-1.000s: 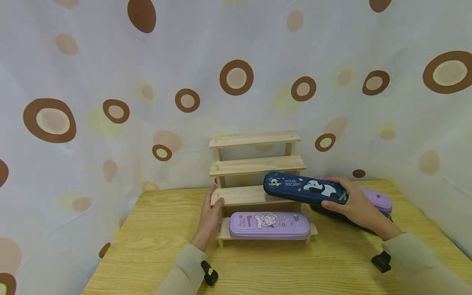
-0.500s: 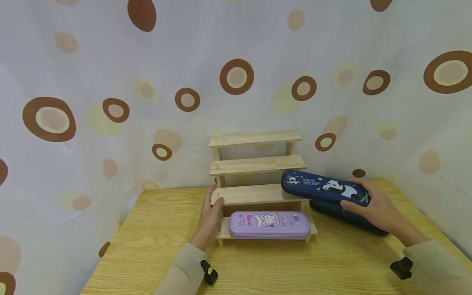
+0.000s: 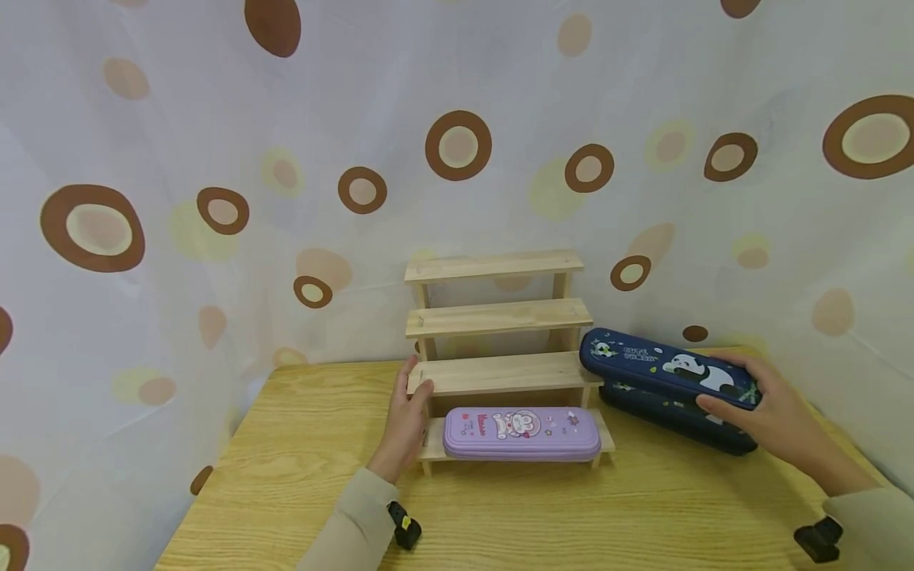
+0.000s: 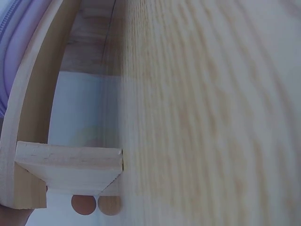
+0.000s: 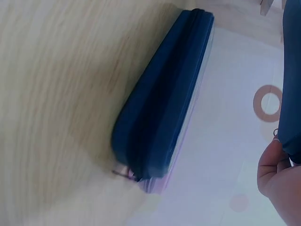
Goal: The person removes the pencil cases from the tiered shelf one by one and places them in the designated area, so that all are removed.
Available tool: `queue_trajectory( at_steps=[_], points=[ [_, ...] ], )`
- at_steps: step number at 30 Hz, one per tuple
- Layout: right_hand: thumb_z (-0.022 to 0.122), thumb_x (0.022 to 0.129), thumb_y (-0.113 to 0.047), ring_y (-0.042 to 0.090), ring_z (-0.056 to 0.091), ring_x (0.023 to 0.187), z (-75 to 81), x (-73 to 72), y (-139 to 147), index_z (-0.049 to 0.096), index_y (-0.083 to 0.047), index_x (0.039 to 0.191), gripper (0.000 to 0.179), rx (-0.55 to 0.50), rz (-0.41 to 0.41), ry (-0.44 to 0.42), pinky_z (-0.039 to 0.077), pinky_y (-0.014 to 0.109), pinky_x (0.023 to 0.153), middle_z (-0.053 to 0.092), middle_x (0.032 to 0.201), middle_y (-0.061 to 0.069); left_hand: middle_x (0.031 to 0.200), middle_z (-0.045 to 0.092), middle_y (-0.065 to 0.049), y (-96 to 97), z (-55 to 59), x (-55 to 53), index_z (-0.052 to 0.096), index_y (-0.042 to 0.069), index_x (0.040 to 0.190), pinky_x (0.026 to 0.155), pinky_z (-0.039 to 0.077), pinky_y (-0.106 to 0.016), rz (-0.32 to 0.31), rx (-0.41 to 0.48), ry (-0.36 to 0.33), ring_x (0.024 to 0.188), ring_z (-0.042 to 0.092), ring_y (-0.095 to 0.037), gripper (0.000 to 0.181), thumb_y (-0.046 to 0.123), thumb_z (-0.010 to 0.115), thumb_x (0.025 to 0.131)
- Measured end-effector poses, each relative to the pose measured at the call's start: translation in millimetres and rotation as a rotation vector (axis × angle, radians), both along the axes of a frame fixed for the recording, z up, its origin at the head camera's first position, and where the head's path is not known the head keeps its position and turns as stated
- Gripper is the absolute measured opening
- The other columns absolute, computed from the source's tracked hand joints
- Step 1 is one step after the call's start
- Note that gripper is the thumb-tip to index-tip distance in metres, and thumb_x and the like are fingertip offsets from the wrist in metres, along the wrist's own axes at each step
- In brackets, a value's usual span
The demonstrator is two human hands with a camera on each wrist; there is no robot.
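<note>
Gripping the blue panda case [image 3: 643,366] by its right end with the right hand [image 3: 778,412], between thumb and fingers. Sticking out left of them, above a dark case [image 3: 664,419]. Holding the left end of the wooden stand [image 3: 507,374] in the left hand [image 3: 405,424], near the purple case [image 3: 523,434].

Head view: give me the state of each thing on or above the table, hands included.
Panda case: looks closed, held by the right hand, raised above the lower blue case.
Right hand: grips the panda case's right end.
Lower blue case: looks closed, on the table.
Purple case: looks closed, flat on the lowest shelf.
Rack: upright.
Left hand: holds the rack's left side.
</note>
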State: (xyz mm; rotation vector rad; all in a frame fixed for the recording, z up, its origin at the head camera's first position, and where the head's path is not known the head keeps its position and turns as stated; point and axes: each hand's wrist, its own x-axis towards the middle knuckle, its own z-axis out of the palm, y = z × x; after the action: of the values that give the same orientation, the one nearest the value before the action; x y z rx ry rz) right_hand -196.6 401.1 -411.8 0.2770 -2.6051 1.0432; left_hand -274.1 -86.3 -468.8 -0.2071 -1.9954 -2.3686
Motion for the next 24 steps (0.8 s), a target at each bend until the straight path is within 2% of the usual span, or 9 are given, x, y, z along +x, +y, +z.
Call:
queue_trajectory(
  at_steps=[1, 3, 9, 12, 18, 20, 24],
  points=[
    [0.077, 0.088, -0.021, 0.006, 0.045, 0.1, -1.1, 0.8, 2.3, 0.043, -0.009, 0.145, 0.068, 0.002, -0.005, 0.012, 0.044, 0.017, 0.07, 0.045, 0.13, 0.01, 0.162, 0.01, -0.009, 0.2, 0.1, -0.2, 0.022, 0.022, 0.156, 0.116, 0.016, -0.05, 0.0, 0.005, -0.002, 0.145, 0.018, -0.032, 0.06, 0.019, 0.049, 0.103],
    [0.077, 0.088, -0.02, 0.0, 0.042, 0.099, -2.7, 3.0, 7.0, 0.043, -0.008, 0.145, 0.067, 0.001, -0.009, 0.018, 0.041, 0.015, 0.069, 0.044, 0.129, 0.01, 0.162, 0.011, -0.01, 0.4, 0.0, -0.7, 0.021, 0.021, 0.156, 0.116, 0.015, -0.05, -0.002, 0.012, -0.001, 0.145, 0.018, -0.033, 0.06, 0.018, 0.049, 0.103],
    [0.076, 0.089, -0.023, 0.003, 0.037, 0.1, -5.7, 9.5, 19.5, 0.04, -0.006, 0.146, 0.069, 0.027, -0.033, -0.011, 0.04, 0.016, 0.066, 0.04, 0.132, 0.02, 0.161, 0.013, -0.011, 0.7, 0.1, -1.1, 0.022, 0.02, 0.156, 0.116, 0.015, -0.049, -0.005, 0.022, -0.001, 0.144, 0.021, -0.032, 0.059, 0.016, 0.048, 0.103],
    [0.076, 0.089, -0.024, 0.011, 0.038, 0.102, -8.5, 11.7, 23.5, 0.039, -0.004, 0.145, 0.07, 0.032, -0.047, -0.028, 0.039, 0.015, 0.065, 0.04, 0.132, 0.023, 0.161, 0.014, -0.009, 0.2, 0.0, -1.2, 0.024, 0.02, 0.156, 0.116, 0.017, -0.049, -0.002, 0.022, 0.001, 0.143, 0.022, -0.031, 0.058, 0.017, 0.049, 0.103],
    [0.076, 0.089, -0.027, 0.045, 0.038, 0.108, -16.2, 16.6, 28.1, 0.035, 0.003, 0.145, 0.076, 0.033, -0.069, -0.088, 0.037, 0.014, 0.062, 0.035, 0.133, 0.032, 0.161, 0.011, -0.008, -0.6, 0.2, -0.9, 0.027, 0.02, 0.154, 0.116, 0.017, -0.049, -0.005, 0.021, 0.009, 0.144, 0.02, -0.031, 0.056, 0.017, 0.049, 0.103],
    [0.077, 0.088, -0.027, 0.05, 0.039, 0.108, -18.7, 18.6, 29.6, 0.035, 0.004, 0.145, 0.077, 0.037, -0.07, -0.094, 0.037, 0.013, 0.062, 0.034, 0.133, 0.034, 0.161, 0.01, -0.009, -0.4, 0.0, -0.7, 0.026, 0.02, 0.154, 0.116, 0.017, -0.05, -0.005, 0.016, 0.012, 0.143, 0.021, -0.032, 0.056, 0.017, 0.049, 0.103],
    [0.079, 0.085, -0.029, 0.046, 0.04, 0.107, -25.1, 21.6, 32.9, 0.04, 0.004, 0.143, 0.077, 0.087, -0.097, -0.066, 0.033, 0.015, 0.066, 0.039, 0.131, 0.033, 0.161, 0.011, -0.009, 0.0, -0.5, -0.9, 0.027, 0.02, 0.154, 0.115, 0.019, -0.049, 0.003, 0.014, 0.01, 0.142, 0.023, -0.032, 0.056, 0.017, 0.05, 0.103]
  ],
)
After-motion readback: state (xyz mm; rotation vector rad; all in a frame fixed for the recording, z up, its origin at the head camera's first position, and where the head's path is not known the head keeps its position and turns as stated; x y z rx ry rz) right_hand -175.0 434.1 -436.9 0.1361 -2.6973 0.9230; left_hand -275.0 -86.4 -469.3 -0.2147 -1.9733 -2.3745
